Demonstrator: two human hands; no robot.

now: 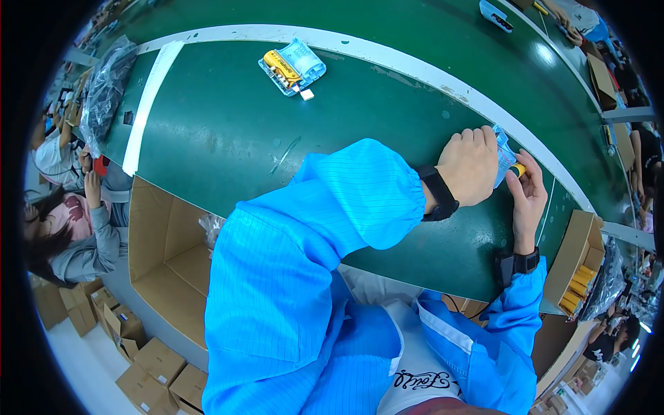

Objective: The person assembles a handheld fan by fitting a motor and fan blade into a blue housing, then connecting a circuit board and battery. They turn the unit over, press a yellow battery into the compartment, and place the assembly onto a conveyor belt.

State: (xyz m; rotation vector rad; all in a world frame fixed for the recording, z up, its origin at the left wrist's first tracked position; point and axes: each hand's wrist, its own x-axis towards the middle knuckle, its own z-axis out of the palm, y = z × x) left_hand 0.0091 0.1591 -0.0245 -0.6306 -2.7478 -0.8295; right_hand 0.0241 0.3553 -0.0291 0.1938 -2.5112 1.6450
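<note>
My left hand point(470, 166) is closed on a light-blue plastic casing point(503, 155) at the right part of the green table, its back turned up and hiding much of the casing. Right beside it, my right hand point(527, 197) pinches a yellow cylindrical battery point(517, 169) with a dark end, held against the casing. Whether the battery is inside the casing or only touching it, I cannot tell. Farther left lies an opened light-blue casing point(310, 63) with a yellow battery point(280, 68) in one half and a small white connector point(306, 94) at its near edge.
A cardboard box of yellow batteries point(575, 287) stands by the table's right end. A large open carton point(166, 238) is below the left edge. White strips point(149, 111) cross the green tabletop point(228, 124). Another blue casing point(496, 16) lies far back; other people sit at both sides.
</note>
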